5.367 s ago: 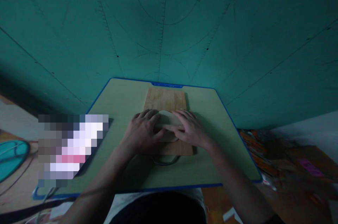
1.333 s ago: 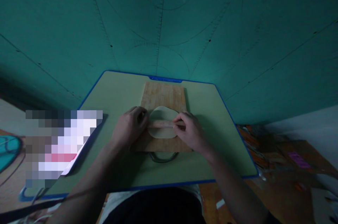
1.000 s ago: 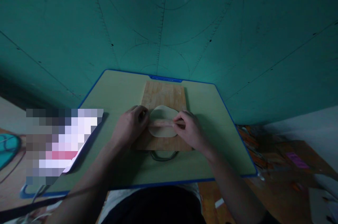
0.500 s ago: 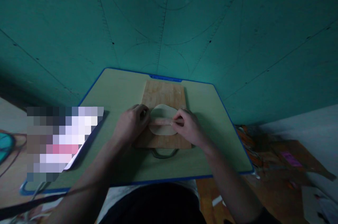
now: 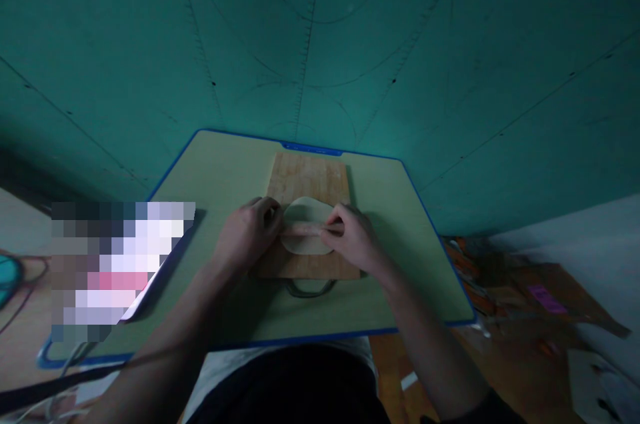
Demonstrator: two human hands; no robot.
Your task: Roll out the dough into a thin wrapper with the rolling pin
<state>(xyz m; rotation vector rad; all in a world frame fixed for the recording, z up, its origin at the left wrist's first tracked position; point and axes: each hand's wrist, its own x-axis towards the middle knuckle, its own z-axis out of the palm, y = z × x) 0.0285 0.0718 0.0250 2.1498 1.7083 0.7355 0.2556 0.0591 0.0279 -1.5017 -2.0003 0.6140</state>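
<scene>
A flat, pale oval of dough (image 5: 306, 212) lies on a wooden cutting board (image 5: 309, 177) in the middle of a blue-rimmed table (image 5: 400, 264). Across the dough rests a thin wooden rolling pin (image 5: 303, 229). My left hand (image 5: 246, 237) is curled round the pin's left end. My right hand (image 5: 352, 237) pinches its right end with bent fingers. Both hands sit at the dough's sides, over the board.
A dark metal loop handle (image 5: 307, 289) sticks out from the board's near edge. A blurred-out flat item (image 5: 120, 264) lies on the table's left part. A green mat with ruled lines (image 5: 320, 44) spreads beyond the table. Papers and cardboard (image 5: 540, 297) litter the floor at right.
5.4 s ago both hands lay flat over the pin and dough; now they grip the pin's ends, with the dough showing between them. Over the last second they barely moved.
</scene>
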